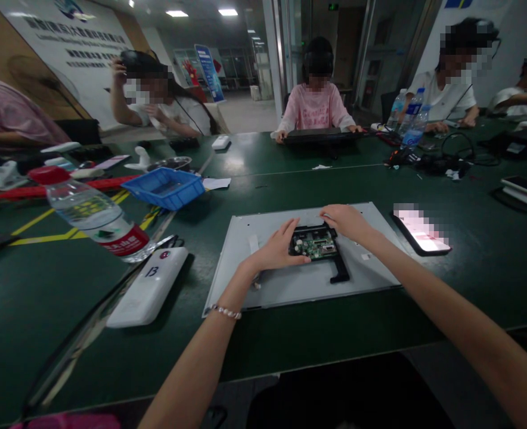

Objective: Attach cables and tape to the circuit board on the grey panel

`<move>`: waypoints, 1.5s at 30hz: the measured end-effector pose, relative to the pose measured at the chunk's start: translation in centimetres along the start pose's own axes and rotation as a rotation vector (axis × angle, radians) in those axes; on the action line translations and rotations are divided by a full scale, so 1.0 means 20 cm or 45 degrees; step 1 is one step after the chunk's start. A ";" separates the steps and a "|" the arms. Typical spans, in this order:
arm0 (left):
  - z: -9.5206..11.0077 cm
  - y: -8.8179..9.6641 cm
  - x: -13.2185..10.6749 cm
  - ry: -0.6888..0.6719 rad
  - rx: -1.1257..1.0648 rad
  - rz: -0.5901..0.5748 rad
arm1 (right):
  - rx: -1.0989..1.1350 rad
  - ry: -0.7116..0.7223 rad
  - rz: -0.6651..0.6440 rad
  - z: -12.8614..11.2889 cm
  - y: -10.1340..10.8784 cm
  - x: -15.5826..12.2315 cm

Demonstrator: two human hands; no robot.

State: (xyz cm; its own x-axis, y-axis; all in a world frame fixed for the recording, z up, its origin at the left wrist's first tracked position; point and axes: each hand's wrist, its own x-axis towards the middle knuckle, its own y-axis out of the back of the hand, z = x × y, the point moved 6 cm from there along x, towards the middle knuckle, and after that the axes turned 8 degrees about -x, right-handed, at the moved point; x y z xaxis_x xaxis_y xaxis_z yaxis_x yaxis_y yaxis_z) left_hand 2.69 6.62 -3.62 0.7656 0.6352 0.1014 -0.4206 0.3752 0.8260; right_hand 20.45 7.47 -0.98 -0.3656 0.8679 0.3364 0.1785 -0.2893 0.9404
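A flat grey metal panel (290, 280) lies on the dark green table (44, 292) in front of me. At its middle sits a green circuit board (316, 243) in a black frame with a black arm running down to the right. My left hand (278, 247) rests at the board's left edge, its fingers curled against the frame. My right hand (346, 220) curls over the frame's upper right corner. A bead bracelet circles my left wrist. Whether either hand pinches a small part is hidden.
A white power bank (149, 286) marked 13 and a water bottle (96, 214) lie to the left, a blue plastic tray (167, 187) behind them. A lit phone (419, 231) lies to the right. Several other people sit across the table, with bottles and cables.
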 end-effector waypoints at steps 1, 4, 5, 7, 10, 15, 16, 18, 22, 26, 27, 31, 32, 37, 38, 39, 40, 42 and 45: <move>0.00 0.00 0.00 -0.003 0.004 0.000 | 0.014 0.038 -0.008 -0.04 0.00 0.02; 0.00 0.00 0.01 -0.010 0.012 0.000 | 0.025 0.109 -0.023 -0.13 -0.02 0.09; 0.00 0.00 0.01 -0.011 0.011 -0.001 | 0.026 0.119 -0.030 -0.15 -0.03 0.10; 0.01 0.00 0.01 -0.008 0.005 0.001 | 0.036 0.140 -0.065 -0.17 -0.06 0.12; 0.01 0.00 0.01 -0.001 -0.004 0.005 | 0.078 0.181 -0.131 -0.19 -0.10 0.12; 0.00 -0.01 0.01 -0.003 -0.008 0.015 | 0.111 0.216 -0.148 -0.19 -0.12 0.12; 0.00 -0.01 0.01 -0.004 -0.009 0.015 | 0.092 0.213 -0.142 -0.19 -0.12 0.12; 0.00 -0.01 0.01 -0.007 -0.010 0.014 | 0.031 0.205 -0.128 -0.19 -0.12 0.12; -0.01 -0.01 0.01 -0.002 0.007 0.000 | -0.005 0.253 -0.153 -0.22 -0.12 0.12; -0.01 -0.01 0.00 -0.011 0.013 0.015 | 0.105 0.236 -0.152 -0.21 -0.07 0.11; -0.01 -0.01 0.00 -0.018 0.010 0.020 | 0.130 0.210 -0.132 -0.18 -0.05 0.10; 0.01 0.03 -0.01 -0.005 0.016 0.058 | 0.208 0.064 -0.065 -0.03 0.07 -0.01; 0.03 0.04 -0.02 0.008 0.033 0.081 | 0.220 0.016 -0.073 0.03 0.09 -0.06; 0.24 0.06 0.00 -0.044 0.190 0.168 | 0.244 -0.309 -0.078 0.28 0.12 -0.32; 0.29 0.04 0.01 -0.072 0.219 0.147 | 0.250 -0.393 -0.070 0.32 0.11 -0.36; 0.34 0.02 0.02 -0.093 0.248 0.124 | 0.257 -0.459 -0.070 0.35 0.10 -0.40; 0.38 -0.01 0.02 -0.115 0.274 0.101 | 0.264 -0.505 -0.080 0.36 0.09 -0.42; 0.43 -0.06 0.03 -0.155 0.322 0.047 | 0.287 -0.516 -0.134 0.37 0.05 -0.45; 0.46 -0.12 0.04 -0.171 0.376 -0.009 | 0.342 -0.460 -0.207 0.34 -0.01 -0.45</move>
State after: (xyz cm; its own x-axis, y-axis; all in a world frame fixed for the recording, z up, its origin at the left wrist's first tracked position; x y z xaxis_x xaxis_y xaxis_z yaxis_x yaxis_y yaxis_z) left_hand 8.75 0.03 -0.38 0.8338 0.5310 0.1514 -0.2707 0.1542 0.9502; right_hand 29.95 2.49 -4.43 -0.0759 0.9918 0.1027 0.3928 -0.0649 0.9173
